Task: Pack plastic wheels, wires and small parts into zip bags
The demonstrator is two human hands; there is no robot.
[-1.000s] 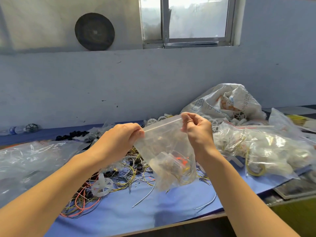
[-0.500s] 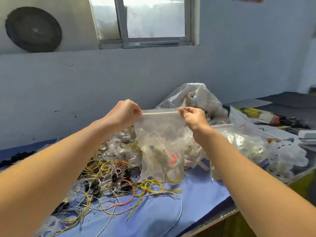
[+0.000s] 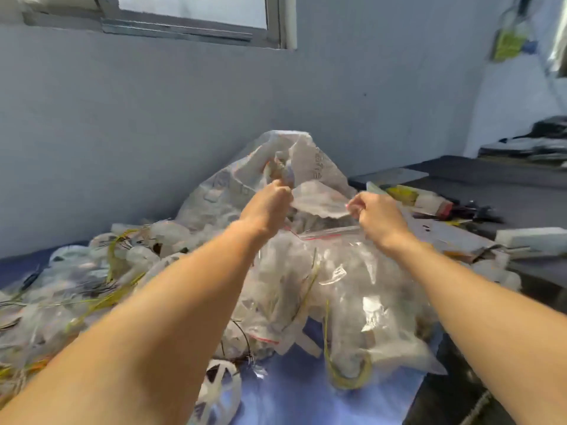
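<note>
We held the small zip bag [image 3: 319, 199] in the air between our two hands, just in front of the printed white sack [image 3: 310, 161] and above the heap of filled clear bags [image 3: 352, 289] on the blue tabletop [image 3: 294, 394]. The bag was translucent and crumpled, tilted nearly flat, and motion blur kept us from telling what lay inside it. Our left hand [image 3: 264, 209] had its fingers curled, pinching the bag's left edge. Our right hand [image 3: 378, 216] had its fingers curled, pinching the right edge. A white plastic wheel [image 3: 219, 386] lay near the tabletop's front, and yellow wires [image 3: 340, 378] looped inside a bag beside it.

Half a second earlier the same bag had hung upright from its zip strip over the loose wire tangle [image 3: 102, 302], with orange and yellow parts showing at its bottom. Since then our hands had carried it to the right, over the packed bags, and the tangle had slid to the left side of our view.
</note>
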